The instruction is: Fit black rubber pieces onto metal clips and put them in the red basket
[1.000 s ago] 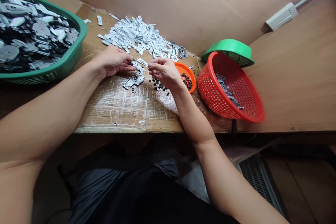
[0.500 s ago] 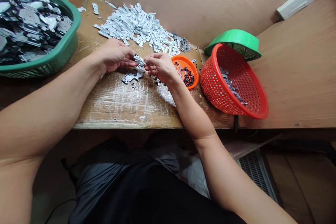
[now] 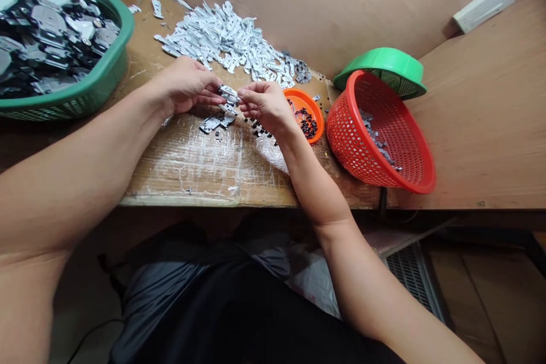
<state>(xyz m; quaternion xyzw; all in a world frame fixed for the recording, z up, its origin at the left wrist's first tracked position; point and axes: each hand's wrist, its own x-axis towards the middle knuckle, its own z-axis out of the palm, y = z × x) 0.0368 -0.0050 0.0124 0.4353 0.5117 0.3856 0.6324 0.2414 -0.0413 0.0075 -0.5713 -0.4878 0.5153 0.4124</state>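
Observation:
Between my two hands is a small silver-grey metal part point(image 3: 229, 94), held above the table. My left hand point(image 3: 187, 86) pinches its left end with thumb and fingers. The fingertips of my right hand point(image 3: 265, 103) close on its right end; whether they also hold something smaller is hidden. Just below lie another metal part with black pieces point(image 3: 215, 123) and a few tiny black bits. Small black pieces point(image 3: 259, 128) are scattered under my right hand. An orange dish point(image 3: 321, 120) with black pieces in it stands right behind my right wrist.
A heap of pale metal parts point(image 3: 230, 37) lies against the back wall. At left stands a green basket point(image 3: 123, 40) full of assembled metal parts. On the right, a red basket point(image 3: 341, 131) leans tilted before a bright green basket point(image 3: 384, 62). A power strip point(image 3: 484, 4) hangs on the wall.
Both hands and the metal part stay together in almost the same place. The whole view has shifted slightly.

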